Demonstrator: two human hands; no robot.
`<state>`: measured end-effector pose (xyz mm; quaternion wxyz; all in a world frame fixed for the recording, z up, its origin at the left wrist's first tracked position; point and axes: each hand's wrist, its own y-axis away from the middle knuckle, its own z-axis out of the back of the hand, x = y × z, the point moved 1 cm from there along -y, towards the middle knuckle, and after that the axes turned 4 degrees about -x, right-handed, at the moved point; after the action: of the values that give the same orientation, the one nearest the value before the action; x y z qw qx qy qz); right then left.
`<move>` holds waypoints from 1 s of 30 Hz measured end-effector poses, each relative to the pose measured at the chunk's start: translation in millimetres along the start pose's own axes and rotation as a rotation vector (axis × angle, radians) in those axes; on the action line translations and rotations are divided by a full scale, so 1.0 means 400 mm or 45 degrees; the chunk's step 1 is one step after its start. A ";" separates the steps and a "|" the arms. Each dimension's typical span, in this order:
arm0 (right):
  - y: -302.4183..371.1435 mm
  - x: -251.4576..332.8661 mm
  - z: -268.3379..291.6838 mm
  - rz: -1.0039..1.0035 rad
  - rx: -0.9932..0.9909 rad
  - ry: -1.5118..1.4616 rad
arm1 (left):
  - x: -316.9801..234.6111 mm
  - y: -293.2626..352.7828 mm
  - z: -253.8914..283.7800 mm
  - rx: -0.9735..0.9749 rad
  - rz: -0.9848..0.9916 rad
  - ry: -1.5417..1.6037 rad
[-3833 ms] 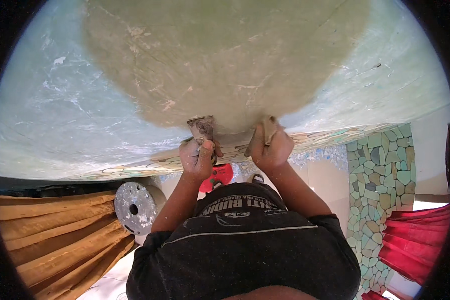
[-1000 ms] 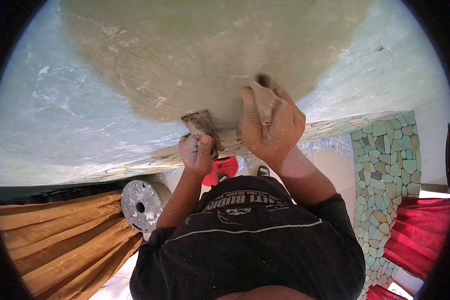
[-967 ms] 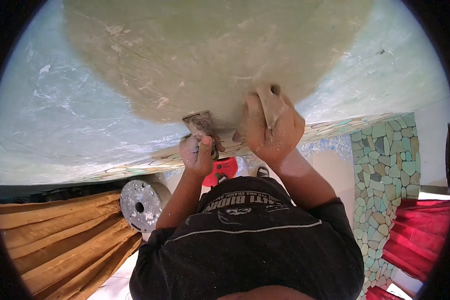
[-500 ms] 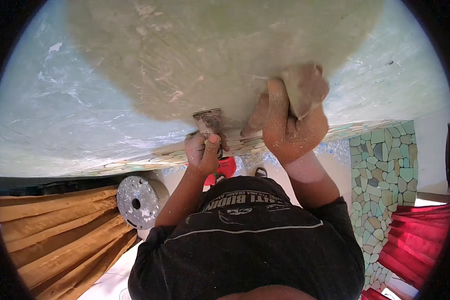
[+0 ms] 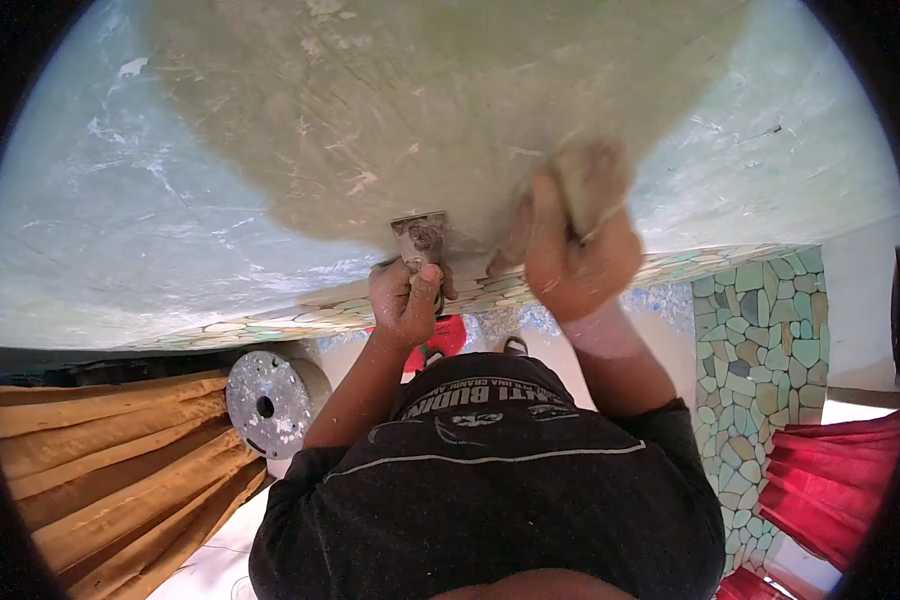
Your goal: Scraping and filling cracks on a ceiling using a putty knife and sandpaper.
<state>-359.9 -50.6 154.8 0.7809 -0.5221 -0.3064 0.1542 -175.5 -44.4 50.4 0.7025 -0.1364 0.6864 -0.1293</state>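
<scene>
My left hand (image 5: 407, 300) is closed round a putty knife (image 5: 420, 236) with a dust-coated metal blade, held upright with its wide edge close to the wall (image 5: 300, 120). The wall is pale green, with scratches and whitish patches. Against its lower part, my right hand (image 5: 582, 262) is smeared by motion. It grips a flat greyish-green piece (image 5: 576, 190) that looks like folded sandpaper, with fingers lying over it. Whitish dust covers both hands.
Green stone-pattern tiling (image 5: 760, 370) runs down the right and along the wall's foot. A speckled grey round drum (image 5: 268, 405) stands at left, near an orange-brown curtain (image 5: 120, 460). A red curtain (image 5: 835, 485) hangs at right. Something red (image 5: 438, 340) lies below my left hand.
My right hand has shifted slightly left with the sandpaper-like piece, rubbing along the wall. My left hand and the putty knife have hardly moved. The view has shifted a little.
</scene>
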 end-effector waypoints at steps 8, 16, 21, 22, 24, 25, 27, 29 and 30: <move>0.052 -0.013 -0.011 -0.067 0.028 0.055 | 0.015 -0.004 0.009 0.076 -0.009 -0.066; 0.057 -0.004 -0.003 -0.072 0.081 0.079 | 0.060 0.016 0.004 0.014 0.060 0.146; 0.116 -0.032 -0.010 -0.113 0.035 0.038 | 0.040 0.004 -0.011 -0.001 -0.028 0.048; 0.083 -0.020 -0.008 -0.075 -0.011 0.052 | 0.039 0.005 -0.007 -0.005 -0.026 0.042; -0.006 0.013 0.011 -0.215 -0.054 -0.028 | 0.039 0.011 0.000 0.003 0.009 0.066; -0.031 0.018 0.019 -0.351 -0.107 -0.099 | 0.039 0.011 -0.001 0.007 0.009 0.066; -0.031 0.021 0.020 -0.263 -0.121 -0.048 | 0.042 0.013 0.000 -0.012 0.004 0.081; -0.002 0.009 0.006 -0.064 -0.114 0.049 | 0.041 0.011 0.001 -0.010 -0.002 0.083; 0.051 -0.006 0.002 -0.097 0.026 0.103 | 0.037 0.011 0.000 -0.001 -0.004 0.089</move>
<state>-360.7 -43.0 135.8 0.8032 -0.5079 -0.2928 0.1060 -175.0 -45.8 35.2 0.6780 -0.1332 0.7102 -0.1350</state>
